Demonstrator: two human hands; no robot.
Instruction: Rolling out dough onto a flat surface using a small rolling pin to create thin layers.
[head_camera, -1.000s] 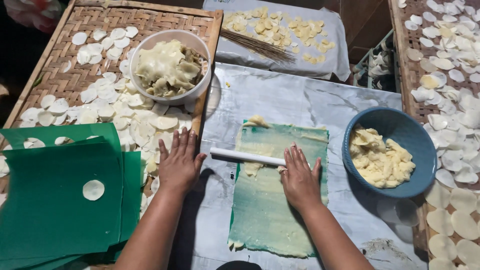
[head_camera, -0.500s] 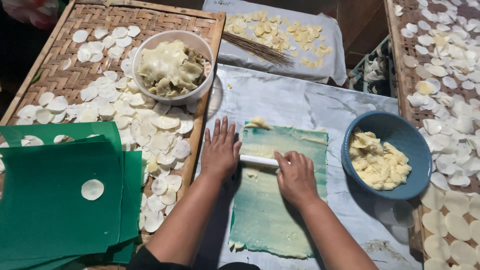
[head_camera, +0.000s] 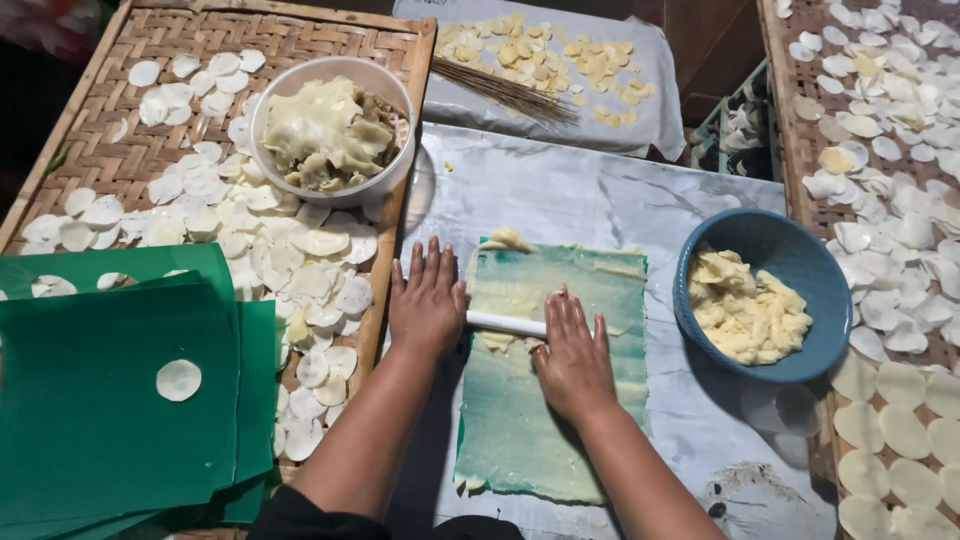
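White roller (head_camera: 505, 323) under both hands | blue bowl (head_camera: 830, 290): dough pieces

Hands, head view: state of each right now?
Left hand: open, flat, palm on white rolling pin.
Right hand: open, flat, palm on the pin too.

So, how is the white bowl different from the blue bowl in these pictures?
The white bowl stands on the woven tray and is heaped above its rim with pale dough scraps. The blue bowl stands on the plastic sheet and is filled lower, with yellower pieces. Both are round and hold dough, apart from both hands.
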